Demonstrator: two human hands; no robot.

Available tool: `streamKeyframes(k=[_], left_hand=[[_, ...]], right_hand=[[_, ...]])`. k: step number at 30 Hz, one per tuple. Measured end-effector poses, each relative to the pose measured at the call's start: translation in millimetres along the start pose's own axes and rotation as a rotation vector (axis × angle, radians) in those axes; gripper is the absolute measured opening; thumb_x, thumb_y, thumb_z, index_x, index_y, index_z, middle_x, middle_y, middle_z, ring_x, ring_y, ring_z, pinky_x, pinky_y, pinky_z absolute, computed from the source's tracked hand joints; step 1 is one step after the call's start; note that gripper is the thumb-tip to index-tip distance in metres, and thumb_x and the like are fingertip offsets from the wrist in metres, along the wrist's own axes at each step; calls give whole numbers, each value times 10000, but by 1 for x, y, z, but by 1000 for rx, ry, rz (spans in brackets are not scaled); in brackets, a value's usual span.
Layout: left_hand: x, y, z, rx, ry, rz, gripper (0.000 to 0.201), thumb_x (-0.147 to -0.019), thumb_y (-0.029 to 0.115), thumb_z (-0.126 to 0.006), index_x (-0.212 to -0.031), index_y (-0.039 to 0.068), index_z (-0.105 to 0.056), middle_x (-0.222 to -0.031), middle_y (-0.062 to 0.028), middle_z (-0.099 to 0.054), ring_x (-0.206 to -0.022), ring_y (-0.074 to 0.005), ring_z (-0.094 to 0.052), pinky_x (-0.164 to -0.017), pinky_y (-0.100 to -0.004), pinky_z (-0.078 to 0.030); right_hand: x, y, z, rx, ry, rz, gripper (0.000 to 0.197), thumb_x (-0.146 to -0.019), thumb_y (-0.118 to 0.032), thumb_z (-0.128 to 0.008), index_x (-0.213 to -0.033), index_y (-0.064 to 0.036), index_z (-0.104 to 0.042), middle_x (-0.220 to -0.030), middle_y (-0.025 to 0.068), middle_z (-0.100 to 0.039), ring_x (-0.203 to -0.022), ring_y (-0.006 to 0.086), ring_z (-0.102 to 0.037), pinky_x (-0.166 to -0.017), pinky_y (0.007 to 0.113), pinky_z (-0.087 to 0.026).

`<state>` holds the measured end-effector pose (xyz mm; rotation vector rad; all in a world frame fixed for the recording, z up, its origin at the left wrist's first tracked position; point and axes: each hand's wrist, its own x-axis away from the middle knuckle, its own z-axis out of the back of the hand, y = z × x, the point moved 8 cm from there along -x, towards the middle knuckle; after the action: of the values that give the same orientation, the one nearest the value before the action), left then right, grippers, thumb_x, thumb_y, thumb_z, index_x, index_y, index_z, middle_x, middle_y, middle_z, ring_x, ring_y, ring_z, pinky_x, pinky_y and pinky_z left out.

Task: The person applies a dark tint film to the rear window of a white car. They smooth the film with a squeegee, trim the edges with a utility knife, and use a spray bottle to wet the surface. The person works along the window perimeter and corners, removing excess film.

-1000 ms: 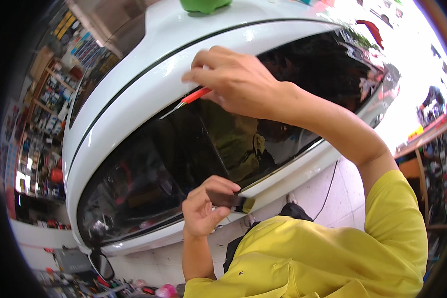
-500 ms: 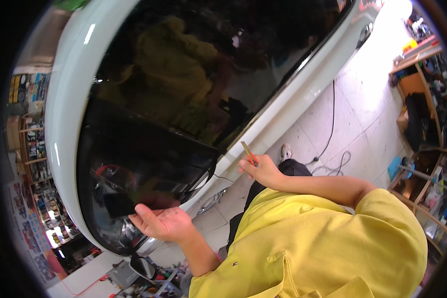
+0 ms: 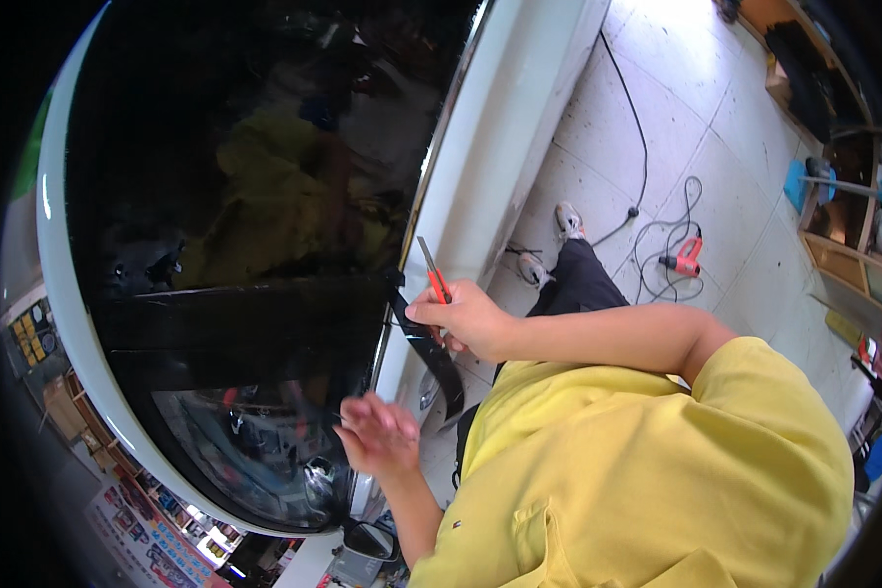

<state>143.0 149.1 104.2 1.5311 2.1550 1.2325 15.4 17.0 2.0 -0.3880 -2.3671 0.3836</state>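
A red utility knife [image 3: 439, 284] is in my right hand [image 3: 465, 321], its long blade extended and pointing up past the window's lower edge. My left hand [image 3: 380, 433] is over the front part of the car window [image 3: 245, 446], palm up with loosely bent fingers and nothing visible in it; it is slightly blurred. Dark film [image 3: 225, 318] covers the rear part of the glass, and its edge crosses the window. From that edge a loose dark strip of film [image 3: 435, 367] droops over the white door [image 3: 495, 127], just below my right hand.
A side mirror [image 3: 370, 539] sticks out at the car's front. On the tiled floor [image 3: 676, 127] lie a red heat gun [image 3: 686, 260] and its black cable [image 3: 642, 147]. Wooden shelves [image 3: 838, 260] stand at the right. Shelves of goods line the left.
My view has turned and shifted, so the heat gun now shows. My left hand has curled its fingers, and a film strip now hangs over the door by my right hand.
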Motion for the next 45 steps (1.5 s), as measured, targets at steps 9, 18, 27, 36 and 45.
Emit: streamKeyframes(k=[9, 18, 27, 36, 45], left_hand=[[-82, -40, -9, -1471, 49, -458, 500, -998, -68, -705, -1484, 8, -618, -1173, -130, -757, -820, -139, -708, -744, -277, -598], [-107, -64, -22, -1228, 29, -458, 172, -1042, -16, -691, -1208, -54, -712, -1054, -109, -765, -890, -173, -774, -758, -279, -607], [-112, -67, -15, -1177, 111, -397, 165, -1057, 94, -731, -1189, -5, -727, -973, -111, -783, -783, -139, -735, -650, -253, -575], [-119, -65, -10, -1286, 164, -389, 175, -1051, 162, -762, -1128, 7, -742, -957, -70, -787, -806, -120, -735, -645, -237, -530], [-122, -65, -2, -1230, 145, -292, 163, -1054, 158, -759, -1132, 16, -748, -968, -44, -791, -818, -95, -723, -666, -215, -502]], right_hand=[[23, -2, -1, 83, 51, 117, 185, -1019, -216, -747, -946, -48, -718, -688, 26, -612, -565, 84, -545, -478, 263, -378], [54, -33, -4, 356, 151, 128, 178, -1010, -169, -693, -1050, 3, -708, -765, 53, -659, -607, 109, -589, -594, 320, -493], [54, -28, 4, 157, 37, -19, 130, -1001, -146, -653, -974, -21, -676, -836, 65, -647, -639, 124, -610, -493, 300, -470], [60, -41, 11, 310, 63, 82, 143, -993, -110, -648, -1057, 17, -666, -866, 85, -671, -649, 149, -637, -522, 327, -510], [66, -44, 13, 274, 62, 99, 172, -986, -79, -635, -1122, 26, -651, -890, 101, -692, -666, 155, -662, -538, 343, -527]])
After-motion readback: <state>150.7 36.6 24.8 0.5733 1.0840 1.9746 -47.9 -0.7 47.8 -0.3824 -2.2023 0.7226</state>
